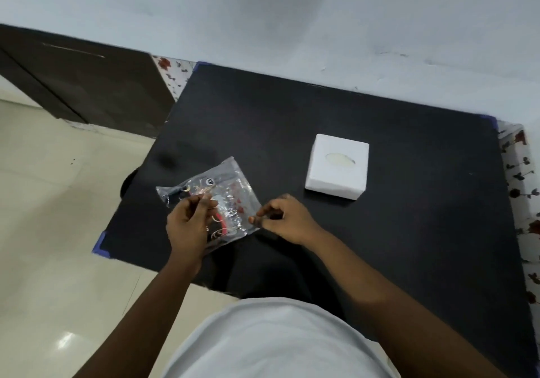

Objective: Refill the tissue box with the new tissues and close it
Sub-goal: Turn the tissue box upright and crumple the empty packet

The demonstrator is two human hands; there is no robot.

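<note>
A clear plastic tissue packet (213, 202) is pinched at its near edge by the left hand (188, 225) and at its right corner by the right hand (285, 220), over a black table (409, 231). Opening the wrapper appears to be the step in hand; tearing it is called for next. The white tissue box (337, 167) sits closed, well apart to the right.

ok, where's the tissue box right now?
In the head view the white tissue box sits on the black table, right of centre, apart from both hands and up-right of the plastic tissue pack.
</note>
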